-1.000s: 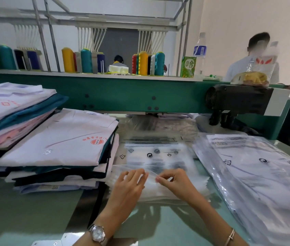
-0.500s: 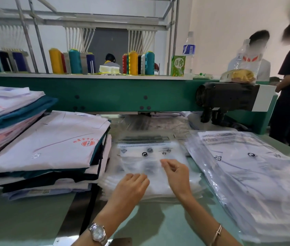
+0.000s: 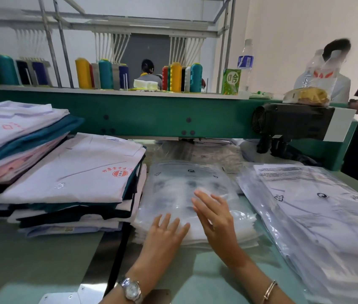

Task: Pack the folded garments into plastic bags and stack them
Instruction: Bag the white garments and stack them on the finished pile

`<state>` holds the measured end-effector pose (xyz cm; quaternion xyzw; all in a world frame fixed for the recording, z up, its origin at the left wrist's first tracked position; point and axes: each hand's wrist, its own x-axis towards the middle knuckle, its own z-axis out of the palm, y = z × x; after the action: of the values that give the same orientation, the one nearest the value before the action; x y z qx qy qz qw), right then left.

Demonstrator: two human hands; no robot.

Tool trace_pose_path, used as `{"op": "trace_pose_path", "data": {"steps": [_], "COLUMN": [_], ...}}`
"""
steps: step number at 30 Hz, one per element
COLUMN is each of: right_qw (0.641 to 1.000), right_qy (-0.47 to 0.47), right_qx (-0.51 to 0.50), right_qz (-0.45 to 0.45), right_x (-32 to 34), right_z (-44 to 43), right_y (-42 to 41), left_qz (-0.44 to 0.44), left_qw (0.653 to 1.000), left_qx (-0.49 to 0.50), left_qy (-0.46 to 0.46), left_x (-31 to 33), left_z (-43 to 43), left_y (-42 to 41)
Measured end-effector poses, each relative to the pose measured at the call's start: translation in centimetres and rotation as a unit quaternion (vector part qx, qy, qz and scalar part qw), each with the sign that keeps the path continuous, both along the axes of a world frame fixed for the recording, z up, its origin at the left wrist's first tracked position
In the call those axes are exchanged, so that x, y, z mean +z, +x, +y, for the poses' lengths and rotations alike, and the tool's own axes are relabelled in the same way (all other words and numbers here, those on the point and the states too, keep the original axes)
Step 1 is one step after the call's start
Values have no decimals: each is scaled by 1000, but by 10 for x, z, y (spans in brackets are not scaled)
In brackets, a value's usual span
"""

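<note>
Both hands are out over the pile of empty plastic bags (image 3: 244,224), which sits in the middle of the table (image 3: 31,260), just right of the folded garments (image 3: 68,172). The left hand (image 3: 165,231) lies palm down on the near edge of the pile, fingers straight and close together, pressing the bags flat and gripping nothing. The right hand (image 3: 214,216) reaches a little further forward, fingers spread and straight, palm angled down toward the left, also released. The top bag (image 3: 187,178) looks lifted and blurred around those right fingers; they may be under its clear film, though the blur makes that hard to call. A watch (image 3: 131,289) shows on the left wrist and a thin bracelet (image 3: 269,290) on the right (both forearms come in low from the bottom edge). The garment on top of the folded stack is white with an orange emblem, and a second, taller stack (image 3: 15,132) stands further left. Over on the right, garments already packed in bags (image 3: 318,216) lie stacked, well clear of either hand.
</note>
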<state>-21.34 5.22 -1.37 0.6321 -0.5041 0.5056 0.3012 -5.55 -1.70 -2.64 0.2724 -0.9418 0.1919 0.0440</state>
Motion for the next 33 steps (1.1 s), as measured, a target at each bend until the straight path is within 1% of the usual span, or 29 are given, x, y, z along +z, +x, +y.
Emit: {"op": "trace_pose_path", "data": {"steps": [2, 3, 5, 7, 8, 10, 12, 13, 14, 16, 17, 18, 19, 21, 23, 24, 25, 27, 31, 33], "right_qw": [1000, 999, 999, 997, 996, 994, 991, 990, 989, 988, 987, 987, 986, 986, 986, 986, 986, 985, 979, 979], "right_qy": [17, 22, 34, 52, 63, 82, 99, 105, 110, 122, 128, 132, 135, 137, 141, 144, 147, 158, 188, 195], "right_qx": [-11, -14, -15, -15, -17, -30, -39, -40, -41, -43, -43, -42, -42, -43, -44, -43, -43, -40, -48, -48], "right_qz": [17, 23, 36, 49, 56, 67, 77, 82, 86, 87, 86, 86, 86, 85, 73, 67, 65, 62, 53, 44], "right_x": [-1, -2, -3, -4, -5, -6, -7, -7, -8, -9, -10, -10, -10, -9, -11, -12, -12, -13, -12, -11], "right_z": [2, 3, 4, 5, 7, 8, 9, 10, 9, 10, 11, 11, 12, 12, 13, 13, 13, 13, 13, 17], "right_y": [0, 1, 1, 0, 0, -1, -2, -2, -1, 0, 0, 1, 1, 3, 5, 6, 6, 8, 12, 14], "left_qz": [34, 57, 63, 107, 123, 154, 209, 247, 292, 376, 404, 415, 410, 354, 273, 243, 228, 229, 273, 280], "left_qw": [999, 998, 996, 989, 984, 968, 943, 926, 911, 886, 880, 884, 895, 931, 961, 970, 973, 973, 959, 955], "left_qx": [4, -12, -67, -99, -122, -186, -257, -282, -287, -259, -228, -187, -139, -47, 0, 10, 13, 14, 11, 18], "left_qy": [6, 4, -10, -13, -38, -66, -38, -37, -46, -85, -102, -108, -105, -73, -42, -27, -8, 32, 77, 96], "left_x": [0, 1, 3, 4, 4, 6, 18, 23, 30, 41, 47, 53, 59, 73, 84, 87, 89, 89, 91, 93], "left_z": [0, 1, 1, 2, 0, -1, 1, 1, 0, -9, -16, -24, -33, -49, -63, -70, -76, -84, -85, -84], "left_y": [3, 5, 9, 11, 12, 16, 24, 29, 35, 49, 58, 67, 76, 95, 113, 120, 126, 133, 135, 135]}}
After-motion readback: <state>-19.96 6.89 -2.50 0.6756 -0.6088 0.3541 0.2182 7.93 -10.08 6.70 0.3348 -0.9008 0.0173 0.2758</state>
